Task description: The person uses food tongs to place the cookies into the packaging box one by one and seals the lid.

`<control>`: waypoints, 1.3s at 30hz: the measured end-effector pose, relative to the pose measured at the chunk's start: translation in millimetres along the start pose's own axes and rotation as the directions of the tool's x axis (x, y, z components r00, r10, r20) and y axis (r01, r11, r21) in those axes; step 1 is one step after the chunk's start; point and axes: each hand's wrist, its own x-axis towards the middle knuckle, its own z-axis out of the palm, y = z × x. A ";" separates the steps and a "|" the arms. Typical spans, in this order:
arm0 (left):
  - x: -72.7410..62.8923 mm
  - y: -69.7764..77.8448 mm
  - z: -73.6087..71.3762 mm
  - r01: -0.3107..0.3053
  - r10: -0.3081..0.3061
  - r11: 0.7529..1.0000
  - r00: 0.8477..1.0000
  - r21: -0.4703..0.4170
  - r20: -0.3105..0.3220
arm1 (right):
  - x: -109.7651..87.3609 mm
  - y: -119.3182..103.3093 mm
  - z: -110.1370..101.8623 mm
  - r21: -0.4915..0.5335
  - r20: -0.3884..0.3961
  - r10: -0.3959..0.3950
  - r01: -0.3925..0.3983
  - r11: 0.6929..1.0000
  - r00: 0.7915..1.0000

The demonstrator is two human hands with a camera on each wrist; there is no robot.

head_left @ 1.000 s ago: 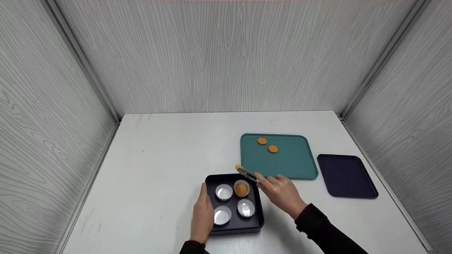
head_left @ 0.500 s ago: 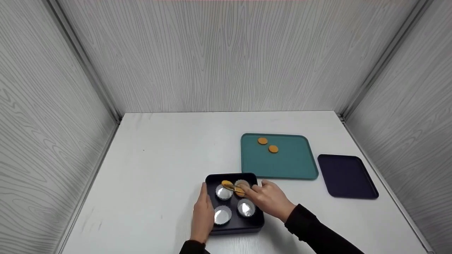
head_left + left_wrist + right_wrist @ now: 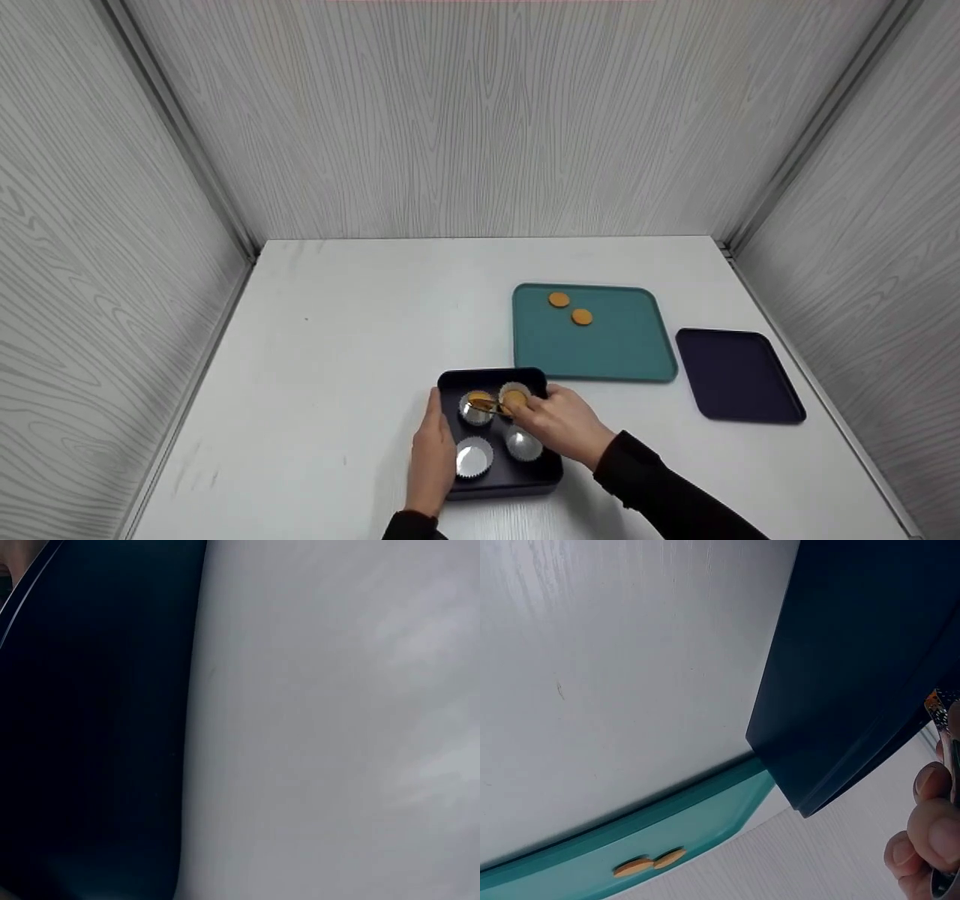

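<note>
A dark square baking pan [image 3: 502,491] sits near the front of the table, holding several silver foil cups. My left hand [image 3: 431,457] rests straight-fingered along its left wall. Over the pan, my right hand [image 3: 566,421] grips metal tongs [image 3: 946,716], whose tips hold a round orange cookie [image 3: 480,397] at the far left foil cup [image 3: 475,421]. Whether that cookie touches the cup's bottom I cannot tell. Another orange cookie [image 3: 516,400] lies in the far right cup, partly behind my fingers. The near left cup [image 3: 473,457] and near right cup [image 3: 523,446] show bare shiny bottoms.
Behind the pan to the right lies a teal tray [image 3: 622,345] with two orange cookies [image 3: 581,316] on it. Farther right is a flat dark tray [image 3: 739,375]. Grey wood-grained walls enclose the white table [image 3: 345,337] at the back and sides.
My right hand has moved left and down with the tongs, bringing the cookie from above the pan's far edge to the far left cup. The left hand stays against the pan.
</note>
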 end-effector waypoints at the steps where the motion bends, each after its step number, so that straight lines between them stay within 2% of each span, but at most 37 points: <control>1: -0.1 0.2 -0.2 0.001 -0.001 1.000 1.000 0.003 -0.002 | 1.2 -0.3 -0.2 -0.002 -0.006 -0.003 0.003 1.000 1.000; 5: -0.8 0.8 -0.7 0.005 -0.005 1.000 1.000 0.015 -0.005 | 4.0 -1.1 -1.2 -0.007 -0.004 -0.005 0.004 1.000 1.000; 15: -0.9 -0.6 0.4 0.007 -0.007 1.000 1.000 0.022 -0.005 | 0.7 -0.2 4.7 -0.014 0.071 0.010 -0.009 1.000 0.997; 27: -0.7 -0.4 -0.3 -0.001 0.001 0.999 1.000 0.035 -0.010 | -4.6 1.0 12.9 0.000 0.140 0.069 -0.070 0.998 0.988; 35: -0.3 -1.0 -0.2 -0.012 0.012 1.000 1.000 0.017 -0.009 | -6.6 3.2 9.2 0.056 0.223 0.126 -0.142 0.988 0.967; 39: -0.4 -1.9 -0.7 -0.004 0.004 1.000 1.000 0.014 -0.003 | -6.0 3.5 4.6 0.129 0.272 0.168 -0.209 0.969 0.948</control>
